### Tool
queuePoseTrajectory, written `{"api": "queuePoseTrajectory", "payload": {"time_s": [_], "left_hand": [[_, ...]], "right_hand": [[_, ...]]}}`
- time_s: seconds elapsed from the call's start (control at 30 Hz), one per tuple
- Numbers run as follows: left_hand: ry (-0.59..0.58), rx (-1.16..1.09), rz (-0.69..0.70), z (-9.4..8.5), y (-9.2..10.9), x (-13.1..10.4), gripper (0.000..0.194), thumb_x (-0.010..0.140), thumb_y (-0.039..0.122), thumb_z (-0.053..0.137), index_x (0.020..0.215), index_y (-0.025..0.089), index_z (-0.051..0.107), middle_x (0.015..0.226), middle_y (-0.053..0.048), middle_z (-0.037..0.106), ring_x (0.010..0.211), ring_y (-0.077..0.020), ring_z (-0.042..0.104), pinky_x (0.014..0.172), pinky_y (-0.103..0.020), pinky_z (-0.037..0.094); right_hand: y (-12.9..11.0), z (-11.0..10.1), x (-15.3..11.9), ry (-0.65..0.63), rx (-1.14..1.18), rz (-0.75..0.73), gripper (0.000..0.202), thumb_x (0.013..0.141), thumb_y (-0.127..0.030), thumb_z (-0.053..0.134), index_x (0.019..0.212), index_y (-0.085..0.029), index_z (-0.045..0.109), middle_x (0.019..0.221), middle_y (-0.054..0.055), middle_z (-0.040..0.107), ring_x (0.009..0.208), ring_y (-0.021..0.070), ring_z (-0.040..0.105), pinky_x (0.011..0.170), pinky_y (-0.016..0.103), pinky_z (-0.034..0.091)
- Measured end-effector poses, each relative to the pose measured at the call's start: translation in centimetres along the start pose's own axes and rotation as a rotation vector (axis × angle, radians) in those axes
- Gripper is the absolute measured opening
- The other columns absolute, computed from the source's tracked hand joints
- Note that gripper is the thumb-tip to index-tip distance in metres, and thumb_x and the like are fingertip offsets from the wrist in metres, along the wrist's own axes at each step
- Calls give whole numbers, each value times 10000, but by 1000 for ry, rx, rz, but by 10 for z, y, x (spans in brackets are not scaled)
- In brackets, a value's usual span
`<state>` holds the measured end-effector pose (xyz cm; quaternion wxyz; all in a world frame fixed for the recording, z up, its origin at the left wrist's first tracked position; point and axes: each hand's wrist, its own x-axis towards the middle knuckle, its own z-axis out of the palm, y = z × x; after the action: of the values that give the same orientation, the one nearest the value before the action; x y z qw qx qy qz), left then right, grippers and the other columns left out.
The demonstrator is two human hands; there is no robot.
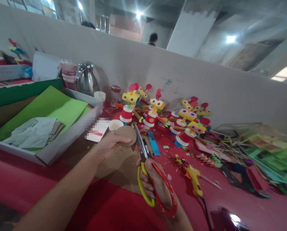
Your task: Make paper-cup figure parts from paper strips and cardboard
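You have a brown, flat, round disc (126, 134) pinched at its edge in your left hand (111, 143), broad face upward. Your right hand (162, 187) grips the scissors (144, 153), silvery blades pointing away from you beside the disc's right edge, one handle loop yellow, the other red. Whether blades and disc touch is unclear.

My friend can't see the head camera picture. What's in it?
A person's left hand holds a round brown card; the right hand holds scissors beside it, over a red table. Cup figures with big eyes stand behind; a yellow glue gun lies at right.
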<state>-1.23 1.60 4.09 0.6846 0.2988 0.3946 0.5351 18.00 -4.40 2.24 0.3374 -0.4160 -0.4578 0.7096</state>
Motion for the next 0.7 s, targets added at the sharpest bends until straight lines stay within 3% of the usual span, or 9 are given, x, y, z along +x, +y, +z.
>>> {"api": "queuePoseTrajectory", "payload": {"time_s": [0.23, 0.5, 0.7], "left_hand": [[134, -87, 188, 8, -9, 5, 310, 599, 260, 820, 860, 120, 730, 780, -72, 744, 677, -177, 683, 688, -281, 540], [169, -113, 152, 9, -11, 5, 373, 608, 271, 820, 935, 123, 718, 848, -73, 743, 728, -188, 676, 673, -304, 545], [163, -90, 194, 8, -11, 8, 312, 599, 242, 812, 864, 102, 723, 826, -80, 743, 730, -179, 677, 671, -271, 523]], "right_hand": [[-6, 6, 0, 56, -21, 2, 526, 746, -709, 573, 934, -222, 514, 554, -104, 354, 377, 19, 230, 310, 126, 225], [0, 8, 4, 82, -23, -25, 509, 754, -700, 573, 900, -215, 518, 538, -107, 349, 348, 16, 231, 276, 127, 247], [3, 9, 4, 104, -4, -31, 484, 759, -665, 598, 932, -218, 528, 536, -107, 368, 335, 22, 256, 265, 131, 264]]}}
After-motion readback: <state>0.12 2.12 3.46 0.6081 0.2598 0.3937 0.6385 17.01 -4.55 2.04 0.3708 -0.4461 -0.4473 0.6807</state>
